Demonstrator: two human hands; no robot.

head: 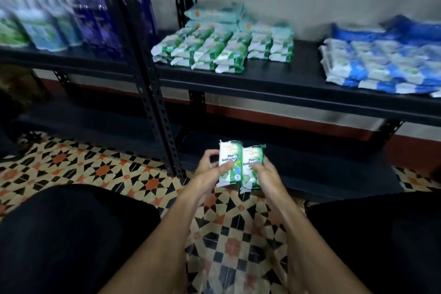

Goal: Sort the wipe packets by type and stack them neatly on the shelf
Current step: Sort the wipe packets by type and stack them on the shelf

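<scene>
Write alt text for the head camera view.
A person's left hand and right hand hold two green wipe packets side by side above a patterned tile floor. Ahead, a black shelf carries green packet stacks and blue packet stacks.

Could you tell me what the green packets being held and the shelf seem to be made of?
Green packets: probably thin glossy plastic film; the printed faces shine and the ends look crimped. Shelf: apparently metal with a dark matt coat; its uprights have rows of punched holes.

Two green wipe packets are held; shelf piles too blurred to count.
</scene>
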